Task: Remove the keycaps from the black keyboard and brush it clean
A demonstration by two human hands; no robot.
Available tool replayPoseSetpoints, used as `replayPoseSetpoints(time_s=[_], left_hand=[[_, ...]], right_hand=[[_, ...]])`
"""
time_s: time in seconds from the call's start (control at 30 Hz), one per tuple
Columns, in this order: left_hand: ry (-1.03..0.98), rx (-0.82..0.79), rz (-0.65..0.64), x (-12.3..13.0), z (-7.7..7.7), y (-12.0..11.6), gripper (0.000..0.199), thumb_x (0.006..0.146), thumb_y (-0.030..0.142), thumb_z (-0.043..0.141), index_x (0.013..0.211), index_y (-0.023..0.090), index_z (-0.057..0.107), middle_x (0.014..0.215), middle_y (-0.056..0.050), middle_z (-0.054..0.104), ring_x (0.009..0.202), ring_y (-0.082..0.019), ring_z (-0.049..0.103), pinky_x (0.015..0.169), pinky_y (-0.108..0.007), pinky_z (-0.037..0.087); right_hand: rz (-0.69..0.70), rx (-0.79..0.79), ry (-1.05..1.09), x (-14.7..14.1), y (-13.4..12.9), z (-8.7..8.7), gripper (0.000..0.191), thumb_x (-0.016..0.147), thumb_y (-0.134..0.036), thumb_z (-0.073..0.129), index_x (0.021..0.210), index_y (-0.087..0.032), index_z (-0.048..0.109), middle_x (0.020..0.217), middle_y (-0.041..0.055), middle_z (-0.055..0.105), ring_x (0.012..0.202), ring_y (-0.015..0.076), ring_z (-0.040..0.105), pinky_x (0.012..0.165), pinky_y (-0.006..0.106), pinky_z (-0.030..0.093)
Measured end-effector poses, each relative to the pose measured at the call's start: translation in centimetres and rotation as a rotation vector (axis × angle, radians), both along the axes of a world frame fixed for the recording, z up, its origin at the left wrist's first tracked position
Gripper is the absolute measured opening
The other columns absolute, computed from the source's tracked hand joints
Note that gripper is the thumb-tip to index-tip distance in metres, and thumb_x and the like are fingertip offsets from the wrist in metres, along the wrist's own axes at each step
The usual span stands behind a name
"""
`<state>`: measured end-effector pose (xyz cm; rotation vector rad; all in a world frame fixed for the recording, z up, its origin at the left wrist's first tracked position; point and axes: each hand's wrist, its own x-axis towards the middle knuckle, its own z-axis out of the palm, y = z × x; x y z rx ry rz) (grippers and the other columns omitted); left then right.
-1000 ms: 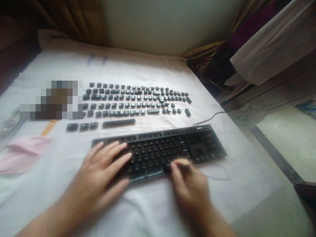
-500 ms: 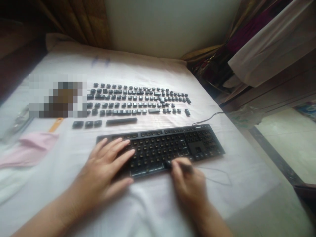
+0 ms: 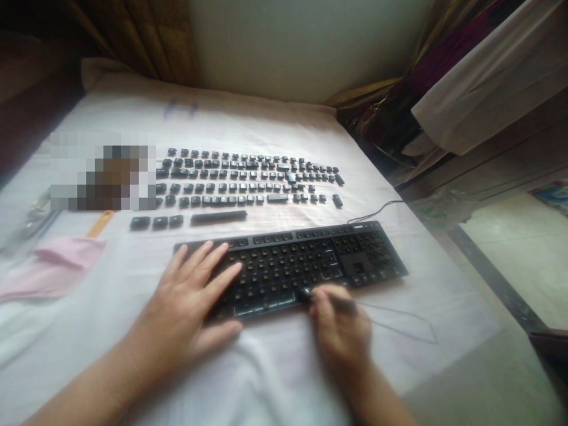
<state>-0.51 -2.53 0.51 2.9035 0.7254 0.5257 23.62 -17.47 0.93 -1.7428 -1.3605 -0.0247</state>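
Observation:
A black keyboard with its keycaps off lies on the pale bed sheet. My left hand rests flat over its left end, fingers spread. Closed around a small black-handled tool, my right hand is at the keyboard's front edge. The tool's dark tip is by the bottom key row, too blurred to tell its kind. A thin dark loop of cord or wire trails from this hand over the sheet. Behind the keyboard, loose black keycaps lie in rows, with a long space bar nearest.
A pink cloth and an orange strip lie at left, beside a pixelated patch. The keyboard's cable runs off the right side of the bed sheet. Fabric hangs at upper right.
My right hand and its tool have shifted slightly right along the keyboard's front edge. The thin loop reaches farther right. My left hand's fingers have moved a little up the keyboard.

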Motion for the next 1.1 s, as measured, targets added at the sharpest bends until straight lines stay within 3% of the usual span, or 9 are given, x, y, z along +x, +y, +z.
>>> replayPoseSetpoints(time_s=[0.13, 0.23, 0.43, 0.57, 0.67, 0.77, 1.1], left_hand=[[0.018, 0.012, -0.013, 0.1, 0.1, 0.0, 0.072, 0.086, 0.056, 0.064, 0.147, 0.020, 0.052, 0.161, -0.018, 0.043, 0.150, -0.041, 0.036, 0.124, -0.065, 0.019], [0.024, 0.003, -0.002, 0.1, 0.0, 0.0, 0.072, 0.086, 0.056, 0.064, 0.148, 0.022, 0.052, 0.162, -0.016, 0.043, 0.150, -0.041, 0.036, 0.125, -0.064, 0.018], [0.003, 0.029, -0.004, 0.1, 0.3, 0.0, 0.068, 0.088, 0.055, 0.063, 0.145, 0.020, 0.053, 0.159, -0.018, 0.046, 0.149, -0.040, 0.037, 0.125, -0.065, 0.014], [-0.131, 0.044, -0.032, 0.7, 1.3, -1.0, 0.051, 0.092, 0.050, 0.063, 0.133, 0.019, 0.061, 0.140, -0.014, 0.065, 0.136, -0.034, 0.053, 0.125, -0.061, 0.019], [-0.251, -0.045, -0.058, 1.5, 2.0, -2.3, 0.030, 0.095, 0.042, 0.063, 0.115, 0.021, 0.067, 0.110, -0.006, 0.077, 0.111, -0.025, 0.066, 0.121, -0.049, 0.029], [-0.316, -0.196, -0.046, 2.2, 2.5, -3.3, 0.022, 0.096, 0.043, 0.060, 0.104, 0.024, 0.068, 0.094, -0.002, 0.076, 0.096, -0.021, 0.066, 0.113, -0.044, 0.032], [-0.360, -0.382, -0.037, 2.0, 2.9, -2.7, 0.012, 0.097, 0.029, 0.061, 0.087, 0.024, 0.065, 0.079, 0.004, 0.071, 0.079, -0.017, 0.063, 0.092, -0.037, 0.037]], right_hand=[[-0.061, -0.011, 0.235, -0.2, 0.1, -0.1, 0.013, 0.101, -0.024, 0.052, 0.092, -0.022, 0.062, 0.055, -0.0061, 0.060, 0.042, 0.0110, 0.059, 0.045, 0.019, 0.049], [-0.043, -0.019, 0.293, -0.4, 0.3, 0.0, 0.012, 0.101, -0.024, 0.054, 0.092, -0.022, 0.062, 0.054, -0.0067, 0.060, 0.043, 0.0106, 0.060, 0.046, 0.018, 0.049], [0.079, 0.050, 0.219, -1.2, 0.2, 0.1, 0.013, 0.100, -0.020, 0.052, 0.094, -0.022, 0.062, 0.062, -0.0038, 0.063, 0.047, 0.0109, 0.060, 0.049, 0.021, 0.050], [0.170, 0.089, 0.075, -2.1, 0.5, 0.7, 0.014, 0.101, -0.019, 0.049, 0.094, -0.021, 0.061, 0.068, 0.0007, 0.068, 0.054, 0.0134, 0.064, 0.049, 0.023, 0.051], [0.239, 0.109, -0.027, -2.9, 1.0, 1.6, 0.015, 0.102, -0.017, 0.048, 0.096, -0.021, 0.061, 0.071, 0.0015, 0.071, 0.057, 0.0138, 0.068, 0.052, 0.023, 0.053], [0.313, 0.118, -0.046, -3.9, 1.5, 2.2, 0.016, 0.104, -0.018, 0.044, 0.098, -0.021, 0.059, 0.072, 0.0020, 0.072, 0.058, 0.0141, 0.069, 0.055, 0.024, 0.054], [0.342, 0.132, -0.051, -5.6, 2.5, 2.2, 0.020, 0.107, -0.023, 0.042, 0.095, -0.021, 0.058, 0.070, 0.0008, 0.071, 0.056, 0.0134, 0.067, 0.055, 0.023, 0.050]])
